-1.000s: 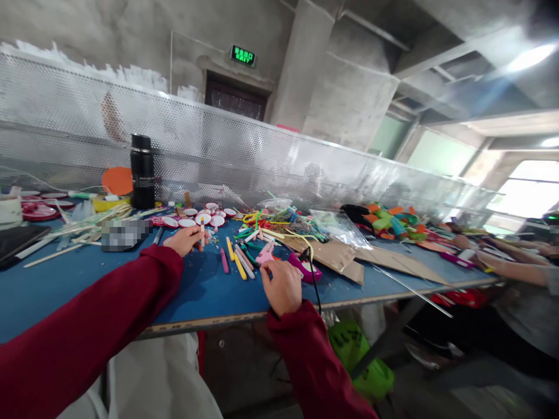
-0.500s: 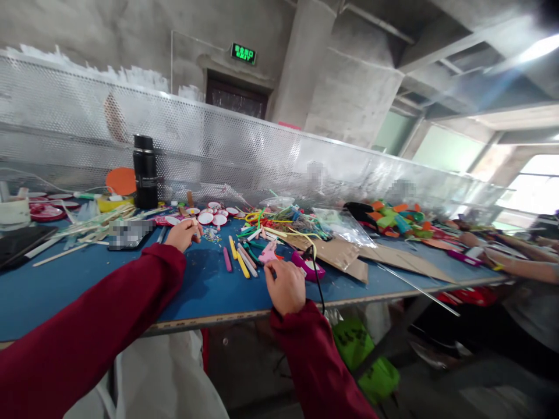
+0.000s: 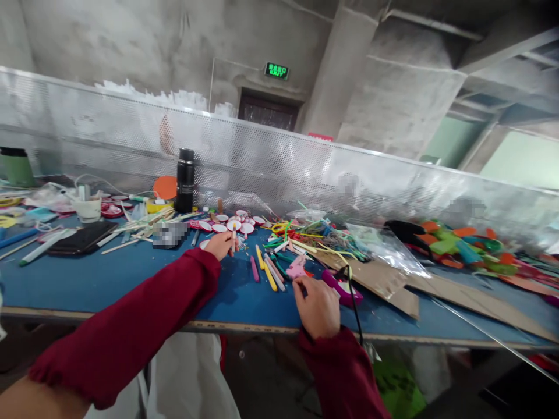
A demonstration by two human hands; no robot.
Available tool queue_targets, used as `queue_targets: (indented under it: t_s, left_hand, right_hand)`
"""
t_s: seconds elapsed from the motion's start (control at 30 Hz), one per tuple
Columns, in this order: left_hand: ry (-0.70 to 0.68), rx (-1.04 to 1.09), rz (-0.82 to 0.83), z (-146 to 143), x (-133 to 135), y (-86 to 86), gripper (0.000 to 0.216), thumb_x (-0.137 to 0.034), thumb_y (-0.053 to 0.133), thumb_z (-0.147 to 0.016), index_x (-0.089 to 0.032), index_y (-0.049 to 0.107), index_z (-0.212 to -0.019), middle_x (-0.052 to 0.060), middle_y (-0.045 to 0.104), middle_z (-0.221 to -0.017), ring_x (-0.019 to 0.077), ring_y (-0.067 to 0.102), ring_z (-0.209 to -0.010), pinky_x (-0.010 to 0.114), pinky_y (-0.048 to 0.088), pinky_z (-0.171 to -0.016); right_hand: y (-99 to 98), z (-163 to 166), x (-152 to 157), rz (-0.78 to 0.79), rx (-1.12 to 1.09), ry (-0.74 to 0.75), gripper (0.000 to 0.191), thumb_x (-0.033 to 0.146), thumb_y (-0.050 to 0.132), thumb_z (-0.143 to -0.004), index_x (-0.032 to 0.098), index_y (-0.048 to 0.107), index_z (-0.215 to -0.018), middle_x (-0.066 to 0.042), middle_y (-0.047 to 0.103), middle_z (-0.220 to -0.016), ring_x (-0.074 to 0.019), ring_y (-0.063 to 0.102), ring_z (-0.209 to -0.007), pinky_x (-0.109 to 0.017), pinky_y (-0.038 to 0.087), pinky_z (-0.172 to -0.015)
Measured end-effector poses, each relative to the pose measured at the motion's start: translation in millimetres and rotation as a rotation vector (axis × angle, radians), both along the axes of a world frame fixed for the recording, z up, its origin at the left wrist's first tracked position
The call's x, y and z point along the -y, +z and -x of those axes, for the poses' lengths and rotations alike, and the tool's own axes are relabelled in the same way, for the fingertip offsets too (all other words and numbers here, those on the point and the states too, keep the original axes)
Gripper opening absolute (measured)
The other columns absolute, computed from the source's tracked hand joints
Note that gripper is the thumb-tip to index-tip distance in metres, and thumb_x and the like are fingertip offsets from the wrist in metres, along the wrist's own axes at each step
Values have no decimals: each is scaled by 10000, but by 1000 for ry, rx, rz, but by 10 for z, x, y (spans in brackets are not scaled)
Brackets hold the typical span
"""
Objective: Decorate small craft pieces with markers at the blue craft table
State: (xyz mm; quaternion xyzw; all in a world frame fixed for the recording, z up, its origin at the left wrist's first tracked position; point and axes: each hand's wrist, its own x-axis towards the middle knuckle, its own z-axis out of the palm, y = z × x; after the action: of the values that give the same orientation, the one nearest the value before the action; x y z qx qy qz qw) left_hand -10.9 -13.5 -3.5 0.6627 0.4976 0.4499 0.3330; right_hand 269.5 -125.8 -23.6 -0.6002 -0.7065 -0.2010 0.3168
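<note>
My left hand [image 3: 220, 245] is closed over the table, with a short pale stick with an orange-brown tip [image 3: 234, 231] standing up between thumb and fingers. White discs with red rims [image 3: 247, 227] lie just beyond it. Between my hands are several crayon-like sticks: yellow [image 3: 270, 277], magenta [image 3: 254, 269] and pale ones. My right hand [image 3: 319, 304] is near the table's front edge, its fingers curled in; what they hold, if anything, is hidden. Right behind its fingertips lies a pink glue gun-like tool [image 3: 297, 267]. A purple object [image 3: 343, 287] with a black cord sits beside this hand.
A black bottle [image 3: 185, 181] stands against the perforated metal screen [image 3: 271, 157]. To the left are a phone-like slab [image 3: 82, 238], a white cup [image 3: 88, 210] and thin wooden sticks [image 3: 148, 224]. Cardboard [image 3: 384, 278], coloured wires [image 3: 310, 228] and bright cut pieces [image 3: 467, 247] lie rightward.
The view has swung left, so the scene sits farther right. A pale stick now shows upright in my left fingers. My right hand keeps its place beside the pink tool.
</note>
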Motion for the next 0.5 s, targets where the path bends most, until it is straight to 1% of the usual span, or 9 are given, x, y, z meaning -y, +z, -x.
queue_targets:
  t_s: [0.1, 0.37, 0.43, 0.5]
  left_hand:
    - [-1, 0, -10, 5, -15, -19, 113, -251, 448, -814, -184, 538, -798, 20, 674, -754, 116, 577, -485, 245, 422, -498]
    - [1, -8, -16, 2, -29, -32, 122, -225, 430, -823, -169, 538, -814, 17, 664, -754, 104, 566, -483, 228, 411, -491]
    - [7, -4, -10, -6, -37, -45, 120, -216, 426, -825, -171, 536, -815, 9, 660, -744, 101, 558, -481, 225, 411, -494]
    - [10, 1, 0, -19, -43, -55, 120, -209, 421, -831, -173, 534, -810, 1, 652, -733, 97, 547, -475, 225, 409, -493]
  right_hand:
    - [8, 4, 7, -4, 16, -9, 191, 294, 502, -883, 229, 663, -804, -27, 671, -738, -183, 573, -736, -296, 284, -689]
    - [-20, -27, -29, -45, 7, 14, 192, 289, 506, -876, 216, 667, -802, -33, 672, -737, -178, 573, -723, -289, 296, -688]
    - [49, 28, 4, -94, -22, 25, 179, 289, 514, -875, 212, 670, -830, -41, 680, -772, -185, 578, -750, -294, 308, -707]
    - [184, 184, 102, -156, -66, 81, 160, 287, 525, -878, 217, 668, -863, -42, 691, -840, -187, 583, -794, -303, 322, -745]
